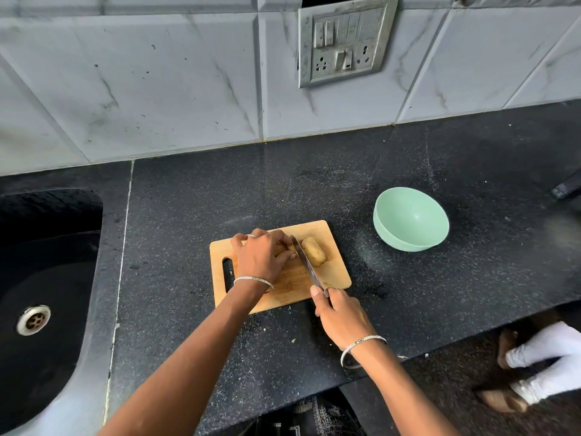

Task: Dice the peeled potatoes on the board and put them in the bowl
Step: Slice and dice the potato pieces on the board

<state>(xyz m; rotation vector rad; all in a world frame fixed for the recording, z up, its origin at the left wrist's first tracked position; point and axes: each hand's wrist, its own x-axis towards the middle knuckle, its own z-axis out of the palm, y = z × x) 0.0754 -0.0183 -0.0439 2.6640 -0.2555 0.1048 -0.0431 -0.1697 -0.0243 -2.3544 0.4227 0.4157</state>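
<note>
A wooden cutting board [336,272] lies on the black counter. On it sits a peeled potato [313,251], right of the knife blade. My left hand [262,254] curls over another potato piece, mostly hidden beneath the fingers. My right hand [341,316] grips the handle of a knife [304,261] whose blade stands between my left fingers and the visible potato. A mint-green bowl [410,219] stands tilted to the right of the board, with nothing visible inside.
A black sink [41,278] with a metal drain is set into the counter at the left. The tiled wall with a switch plate [345,39] rises behind. A dark object [567,187] pokes in at the right edge. Someone's feet stand on the floor at lower right.
</note>
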